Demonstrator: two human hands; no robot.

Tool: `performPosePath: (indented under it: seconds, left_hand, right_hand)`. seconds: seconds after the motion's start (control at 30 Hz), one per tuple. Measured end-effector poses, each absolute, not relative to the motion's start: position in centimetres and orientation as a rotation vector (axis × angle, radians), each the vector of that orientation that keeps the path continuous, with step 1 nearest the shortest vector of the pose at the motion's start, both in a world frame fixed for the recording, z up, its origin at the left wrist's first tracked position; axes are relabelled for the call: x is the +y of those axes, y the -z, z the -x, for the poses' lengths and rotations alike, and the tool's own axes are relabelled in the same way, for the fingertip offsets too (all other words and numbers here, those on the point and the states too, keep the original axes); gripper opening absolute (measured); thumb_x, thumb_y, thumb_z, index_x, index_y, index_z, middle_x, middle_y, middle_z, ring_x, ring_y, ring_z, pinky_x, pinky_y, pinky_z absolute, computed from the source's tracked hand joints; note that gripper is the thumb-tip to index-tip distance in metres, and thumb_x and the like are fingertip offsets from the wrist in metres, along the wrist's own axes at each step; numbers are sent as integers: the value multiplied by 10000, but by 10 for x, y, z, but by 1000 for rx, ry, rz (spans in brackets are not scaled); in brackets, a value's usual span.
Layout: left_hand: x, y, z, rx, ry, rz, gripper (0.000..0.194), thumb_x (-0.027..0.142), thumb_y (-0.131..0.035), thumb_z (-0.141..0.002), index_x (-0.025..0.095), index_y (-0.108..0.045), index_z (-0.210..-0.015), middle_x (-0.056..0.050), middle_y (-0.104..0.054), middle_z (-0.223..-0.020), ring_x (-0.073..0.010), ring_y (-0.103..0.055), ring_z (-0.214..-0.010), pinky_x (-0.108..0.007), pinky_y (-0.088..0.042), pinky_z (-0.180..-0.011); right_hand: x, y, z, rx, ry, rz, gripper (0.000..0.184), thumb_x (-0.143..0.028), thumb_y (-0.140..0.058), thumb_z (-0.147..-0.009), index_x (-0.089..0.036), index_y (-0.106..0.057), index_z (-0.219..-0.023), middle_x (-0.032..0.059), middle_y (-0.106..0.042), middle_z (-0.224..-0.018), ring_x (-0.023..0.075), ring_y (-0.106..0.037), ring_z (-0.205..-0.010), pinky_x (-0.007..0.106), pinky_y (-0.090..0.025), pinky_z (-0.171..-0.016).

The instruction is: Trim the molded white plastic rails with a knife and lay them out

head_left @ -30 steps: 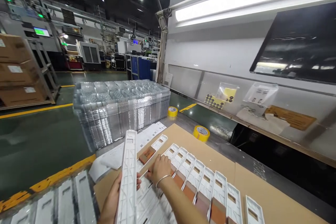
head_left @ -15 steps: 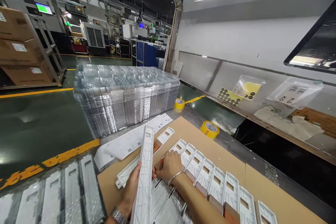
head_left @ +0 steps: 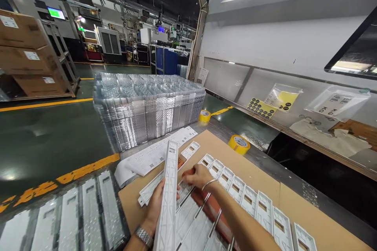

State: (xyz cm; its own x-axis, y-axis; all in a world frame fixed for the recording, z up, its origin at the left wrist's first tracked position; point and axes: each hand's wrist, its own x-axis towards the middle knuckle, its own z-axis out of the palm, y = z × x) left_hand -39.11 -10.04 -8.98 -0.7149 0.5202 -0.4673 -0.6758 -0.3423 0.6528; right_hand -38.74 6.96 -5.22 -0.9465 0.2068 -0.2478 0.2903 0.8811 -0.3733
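Note:
My left hand (head_left: pixel 155 206), wearing a metal watch, is closed around a long white ribbed plastic strip (head_left: pixel 168 192) with a square hole near its top end, held up at a slant. To its right, my right hand (head_left: pixel 198 176) has its fingers curled over the row of white parts; whatever they pinch is too small or hidden to make out. Similar white plastic parts (head_left: pixel 249 200) lie side by side on the cardboard, partly covered by my right forearm. A reddish-brown band (head_left: pixel 219 215) crosses them under the arm. Another white part (head_left: pixel 191 150) lies behind the held strip.
A tall stack of clear plastic trays (head_left: pixel 153 113) stands behind the cardboard sheet (head_left: pixel 212 143). Printed paper (head_left: pixel 144 160) and yellow tape rolls (head_left: pixel 239 144) lie close by. At lower left, a tray (head_left: pixel 113 208) holds several white parts. A slanted panel (head_left: pixel 265 39) rises on the right.
My right hand has shifted slightly right and up, with its fingers turned more to the left. The reddish-brown band shows lower on the row. My left hand still holds the strip.

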Motion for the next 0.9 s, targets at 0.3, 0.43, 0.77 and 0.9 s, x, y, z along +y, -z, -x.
performPosePath:
  seconds: [0.3, 0.43, 0.77, 0.9]
  left_hand:
    - [-110, 101, 389, 1337, -2106, 197, 523, 558, -559, -742, 109, -634, -999, -109, -690, -890, -212, -640, -753, -288, -497, -599]
    - [-116, 96, 366, 1537, -2155, 217, 534, 512, -672, -670, 204, -601, -1100, -52, -548, -1277, -236, -420, -1247, -315, -375, -1000]
    - [-108, 55, 297, 1388, -2265, -296, 495, 458, -640, -719, 194, -607, -1136, -66, -595, -1221, -284, -462, -1208, -373, -348, -1036]
    - [-112, 57, 285, 1339, -2247, -305, 520, 404, -667, -706, 195, -582, -1174, -89, -630, -1157, -302, -521, -1143, -401, -423, -969]
  right_hand:
    - [81, 27, 354, 2888, 1261, -87, 514, -339, -602, -781, -165, -459, -1243, 84, -535, -1185, 212, -522, -1067, 370, -436, -909]
    - [44, 23, 303, 3053, 1352, 298, 943, -335, -701, -650, -188, -174, -1418, 110, -344, -1362, 268, -307, -1265, 414, -272, -1061]
    - [15, 43, 254, 3457, 893, 452, 1053, -112, -540, -522, -140, -10, -1432, 183, -320, -1353, 343, -311, -1257, 511, -326, -1003]
    - [12, 38, 235, 3471, 982, 384, 992, -129, -582, -613, -187, -50, -1448, 169, -366, -1323, 329, -357, -1236, 505, -335, -991]
